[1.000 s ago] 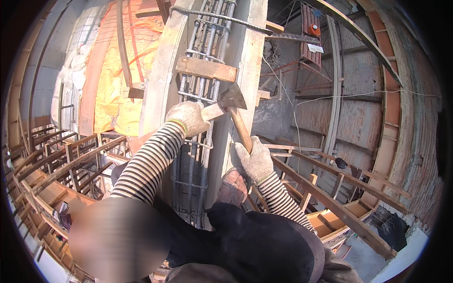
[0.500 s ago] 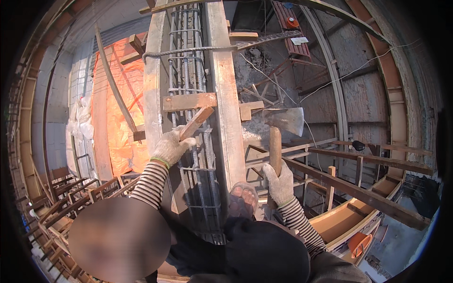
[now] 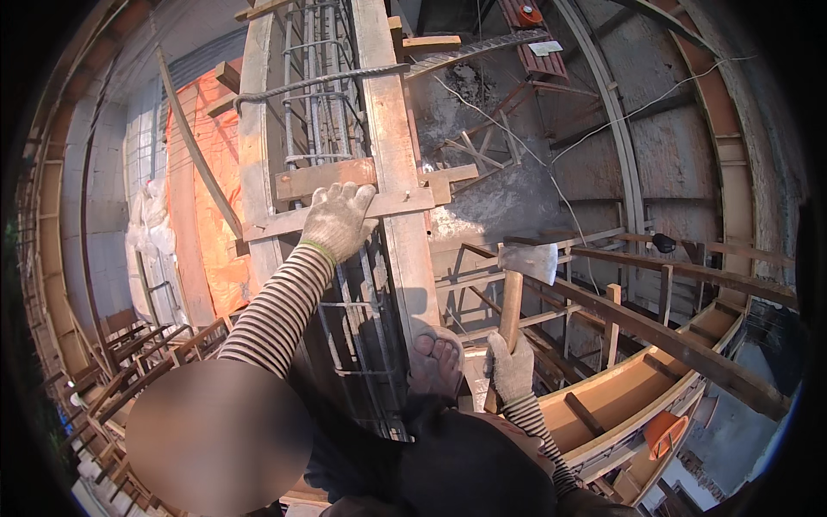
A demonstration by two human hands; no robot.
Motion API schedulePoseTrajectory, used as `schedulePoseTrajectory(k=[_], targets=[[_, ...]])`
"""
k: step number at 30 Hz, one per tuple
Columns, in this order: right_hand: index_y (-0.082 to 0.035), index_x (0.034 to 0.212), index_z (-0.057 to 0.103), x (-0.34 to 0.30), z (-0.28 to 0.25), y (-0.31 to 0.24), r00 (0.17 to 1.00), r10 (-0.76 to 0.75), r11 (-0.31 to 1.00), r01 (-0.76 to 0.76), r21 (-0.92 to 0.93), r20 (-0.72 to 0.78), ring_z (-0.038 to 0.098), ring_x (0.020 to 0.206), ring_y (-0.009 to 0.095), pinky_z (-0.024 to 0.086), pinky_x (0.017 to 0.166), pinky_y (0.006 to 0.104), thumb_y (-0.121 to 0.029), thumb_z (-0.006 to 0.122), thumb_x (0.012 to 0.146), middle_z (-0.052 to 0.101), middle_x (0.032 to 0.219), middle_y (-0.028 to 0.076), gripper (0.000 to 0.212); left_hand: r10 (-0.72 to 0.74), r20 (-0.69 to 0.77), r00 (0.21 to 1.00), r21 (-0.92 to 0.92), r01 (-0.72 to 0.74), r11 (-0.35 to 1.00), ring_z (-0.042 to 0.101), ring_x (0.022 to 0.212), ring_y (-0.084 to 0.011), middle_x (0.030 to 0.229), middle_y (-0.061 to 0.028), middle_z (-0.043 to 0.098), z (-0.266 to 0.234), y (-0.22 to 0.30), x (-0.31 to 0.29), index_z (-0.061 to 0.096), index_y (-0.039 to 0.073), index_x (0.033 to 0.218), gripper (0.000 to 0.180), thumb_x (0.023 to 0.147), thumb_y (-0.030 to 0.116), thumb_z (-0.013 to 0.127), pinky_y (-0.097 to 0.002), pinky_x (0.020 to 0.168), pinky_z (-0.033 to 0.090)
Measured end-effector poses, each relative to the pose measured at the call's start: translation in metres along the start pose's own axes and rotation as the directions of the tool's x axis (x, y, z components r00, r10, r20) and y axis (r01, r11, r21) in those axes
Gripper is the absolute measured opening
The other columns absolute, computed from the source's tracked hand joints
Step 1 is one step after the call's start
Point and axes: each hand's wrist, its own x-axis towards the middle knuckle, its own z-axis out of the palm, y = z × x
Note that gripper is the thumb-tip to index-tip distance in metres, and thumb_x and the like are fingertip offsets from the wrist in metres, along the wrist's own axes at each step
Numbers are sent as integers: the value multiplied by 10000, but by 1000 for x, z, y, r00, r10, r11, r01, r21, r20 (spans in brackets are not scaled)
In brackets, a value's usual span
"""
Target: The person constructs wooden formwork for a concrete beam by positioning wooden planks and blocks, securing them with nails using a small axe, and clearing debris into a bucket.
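Strip (image 3: 403,202) already bridges both side boards (image 3: 389,129); left hand (image 3: 338,222) covers it, finger grip unclear; right of it, right hand (image 3: 512,366) clenches a hatchet (image 3: 529,262).

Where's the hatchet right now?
Head view, right of centre: the hatchet is in the gloved right hand, head toward the picture's top, right of the beam formwork and the foot.
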Motion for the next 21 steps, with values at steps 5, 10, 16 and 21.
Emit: schedulePoseTrajectory(k=[5, 10, 16, 21], targets=[[-1, 1023, 611, -4, 14, -10, 996, -67, 989, 73, -132, 50, 571, 552, 88, 468, 485, 268, -287, 711, 1003, 580, 713, 12, 304, -30, -34, 999, 4, 31, 1000, 506, 1386, -291, 1390, -118, 568, 19, -1, 4, 489, 179, 1483, 565, 976, 330, 688, -507, 1158, 382], [-3, 1026, 619, 11, 19, -3, 993, -86, 990, 95, -107, 84, 570, 515, 116, 459, 463, 280, -268, 708, 995, 599, 709, 20, 281, -41, -43, 998, -75, 37, 997, 551, 1331, -271, 1318, -95, 608, 17, -4, 1, 532, 163, 1398, 493, 958, 311, 695, -474, 1113, 432], [25, 1038, 606, 19, 20, -12, 969, -210, 934, 238, -266, 130, 539, 582, 93, 461, 513, 291, -297, 725, 993, 563, 737, 25, 346, -40, -72, 997, -127, 31, 991, 641, 1218, -269, 1217, -105, 680, 19, -10, 4, 616, 113, 1280, 407, 939, 323, 689, -455, 1055, 482], [18, 1020, 600, 11, 27, -43, 969, -187, 940, 225, -257, 161, 579, 608, 101, 480, 530, 294, -261, 748, 977, 596, 741, 39, 319, -43, -35, 998, -102, 39, 994, 617, 1271, -265, 1260, -115, 668, 20, -12, 3, 591, 111, 1361, 478, 974, 385, 651, -451, 1100, 457]])
